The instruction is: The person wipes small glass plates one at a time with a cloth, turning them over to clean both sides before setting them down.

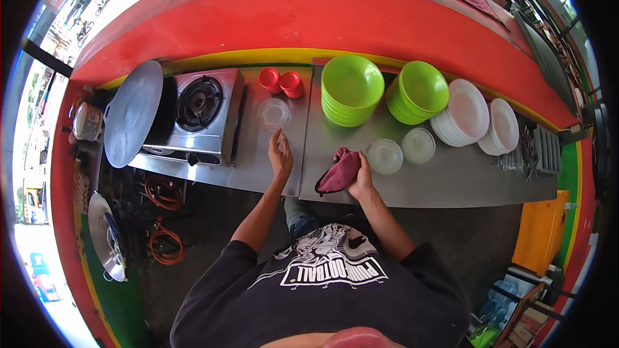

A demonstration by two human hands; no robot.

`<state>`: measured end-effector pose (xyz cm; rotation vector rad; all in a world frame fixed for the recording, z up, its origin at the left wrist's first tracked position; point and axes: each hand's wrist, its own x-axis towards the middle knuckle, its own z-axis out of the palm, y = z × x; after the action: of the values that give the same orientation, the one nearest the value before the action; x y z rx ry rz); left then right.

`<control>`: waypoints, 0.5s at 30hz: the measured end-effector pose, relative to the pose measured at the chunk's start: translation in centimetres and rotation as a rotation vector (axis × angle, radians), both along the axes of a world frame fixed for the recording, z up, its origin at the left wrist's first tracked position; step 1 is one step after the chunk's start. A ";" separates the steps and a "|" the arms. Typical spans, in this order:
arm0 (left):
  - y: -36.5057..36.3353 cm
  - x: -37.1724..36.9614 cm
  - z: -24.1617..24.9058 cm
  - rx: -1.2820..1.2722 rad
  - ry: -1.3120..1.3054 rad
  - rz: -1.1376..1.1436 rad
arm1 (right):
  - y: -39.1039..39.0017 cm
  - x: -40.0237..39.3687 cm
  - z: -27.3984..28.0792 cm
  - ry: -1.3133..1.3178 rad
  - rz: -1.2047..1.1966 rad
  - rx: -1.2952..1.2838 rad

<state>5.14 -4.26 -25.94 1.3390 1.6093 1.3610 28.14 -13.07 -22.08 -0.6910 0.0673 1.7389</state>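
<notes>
A folded maroon cloth (pixel 340 173) with a dark edge is gripped in my right hand (pixel 363 179), above the front part of the metal counter (pixel 451 183). My left hand (pixel 280 153) holds nothing; its fingers are stretched out and point at a clear plastic container (pixel 275 114). Behind that container stand two red cups (pixel 291 84). Right of the cloth are two more clear containers, one nearer (pixel 385 156) and one a little farther right (pixel 418 145). Stacked green bowls (pixel 353 84) stand behind the cloth.
A metal gas stove (pixel 222 116) and a large grey pan (pixel 134 115) are at the left. A second green bowl stack (pixel 422 87), white bowls (pixel 468 109) and cutlery (pixel 527 151) line the right. A red wall (pixel 258 19) runs behind the counter.
</notes>
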 end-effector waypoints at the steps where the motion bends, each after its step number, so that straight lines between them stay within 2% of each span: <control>1: 0.6 -1.8 0.0 -0.033 0.012 0.022 | 1.1 -1.6 -0.5 -0.013 0.014 -0.048; 3: 2.5 -4.6 -0.4 -0.092 0.026 0.055 | 3.7 -4.8 -1.4 -0.048 0.030 -0.137; 7: 7.0 -9.3 -5.4 -0.131 0.035 0.025 | 9.9 -11.0 -4.6 -0.266 0.045 -0.192; 8: 7.9 -9.7 -6.1 -0.155 0.004 0.018 | 11.6 -12.1 -7.1 -0.344 0.029 -0.103; 11: 10.0 -10.7 -6.9 -0.217 0.022 -0.044 | 15.9 -16.6 -7.1 -0.918 -0.075 -0.056; 15: 11.2 -11.1 -3.7 -0.280 0.274 -0.105 | 16.8 -18.2 -6.8 -1.235 0.049 -0.038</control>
<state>-5.96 6.90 -29.64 1.4591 1.8021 0.8801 9.94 3.72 -28.92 -1.6769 -0.7645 1.0998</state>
